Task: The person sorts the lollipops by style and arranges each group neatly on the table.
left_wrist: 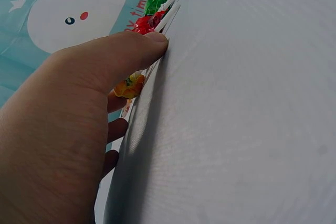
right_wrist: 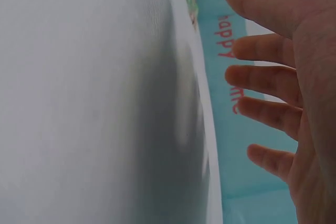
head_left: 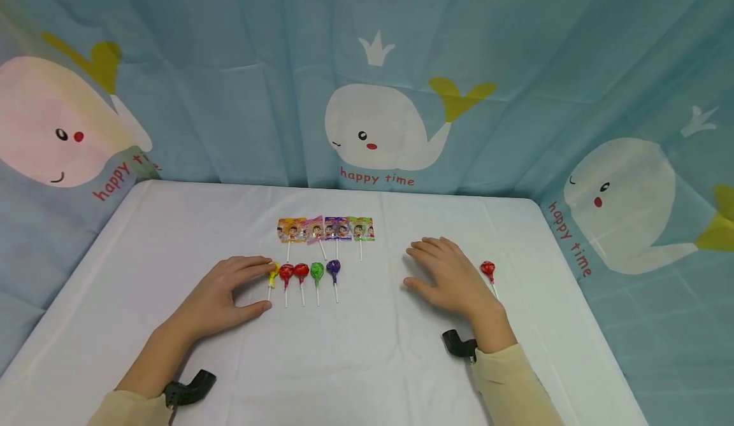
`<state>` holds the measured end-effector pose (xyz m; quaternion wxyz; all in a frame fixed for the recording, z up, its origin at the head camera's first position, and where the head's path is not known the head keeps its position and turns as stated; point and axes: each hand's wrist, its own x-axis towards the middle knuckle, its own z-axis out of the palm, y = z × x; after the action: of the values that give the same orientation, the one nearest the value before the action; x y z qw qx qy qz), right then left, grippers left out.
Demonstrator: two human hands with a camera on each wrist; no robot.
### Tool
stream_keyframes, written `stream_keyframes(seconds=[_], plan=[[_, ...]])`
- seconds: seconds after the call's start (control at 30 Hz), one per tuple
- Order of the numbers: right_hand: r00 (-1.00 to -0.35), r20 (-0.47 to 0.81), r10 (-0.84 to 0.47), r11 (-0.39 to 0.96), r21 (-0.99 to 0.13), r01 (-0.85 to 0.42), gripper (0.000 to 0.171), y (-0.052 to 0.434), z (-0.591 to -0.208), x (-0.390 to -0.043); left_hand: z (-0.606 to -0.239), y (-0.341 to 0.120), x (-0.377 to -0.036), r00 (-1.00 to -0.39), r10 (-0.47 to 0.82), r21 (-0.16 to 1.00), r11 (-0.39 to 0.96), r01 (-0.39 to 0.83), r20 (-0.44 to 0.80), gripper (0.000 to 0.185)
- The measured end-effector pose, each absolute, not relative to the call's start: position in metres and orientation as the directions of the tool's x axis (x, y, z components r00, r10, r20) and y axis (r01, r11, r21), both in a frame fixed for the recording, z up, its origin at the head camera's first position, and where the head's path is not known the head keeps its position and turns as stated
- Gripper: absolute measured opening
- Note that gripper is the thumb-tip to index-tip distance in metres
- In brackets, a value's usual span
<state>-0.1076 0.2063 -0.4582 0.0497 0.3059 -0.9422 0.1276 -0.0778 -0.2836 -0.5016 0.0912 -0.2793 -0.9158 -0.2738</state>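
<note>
2 hands (head_left: 218, 295): both on the white tabletop (head_left: 143, 241).
Head view: left hand's fingertips touch the yellow lollipop (head_left: 273, 276), first in a row of 5; right hand (head_left: 450, 276) lies flat, fingers spread, a red lollipop (head_left: 488, 269) at its 3 o'clock; 4 flat-wrapped lollipops (head_left: 325, 229) at the row's 12 o'clock.
Left wrist view: thumb (left_wrist: 142, 45) beside the sticks, yellow lollipop (left_wrist: 129, 86) under the fingers.
Right wrist view: right hand (right_wrist: 286, 82) spread wide, holding nothing.

Whale-print curtain (head_left: 378, 120), perhaps fabric, behind table (head_left: 355, 362)

Bright, even light, soft shadows; wrist views blurred close up, edges curved.
</note>
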Motion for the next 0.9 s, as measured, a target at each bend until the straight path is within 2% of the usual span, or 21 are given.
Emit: stream_keyframes(seconds=[0.9], plan=[[-0.840, 0.198, -0.505, 0.806, -0.239, -0.541, 0.060, 0.236, -0.461, -0.102, -0.502, -0.285, -0.079, -0.814, 0.471, 0.441, 0.685, 0.580, 0.339, 0.071]])
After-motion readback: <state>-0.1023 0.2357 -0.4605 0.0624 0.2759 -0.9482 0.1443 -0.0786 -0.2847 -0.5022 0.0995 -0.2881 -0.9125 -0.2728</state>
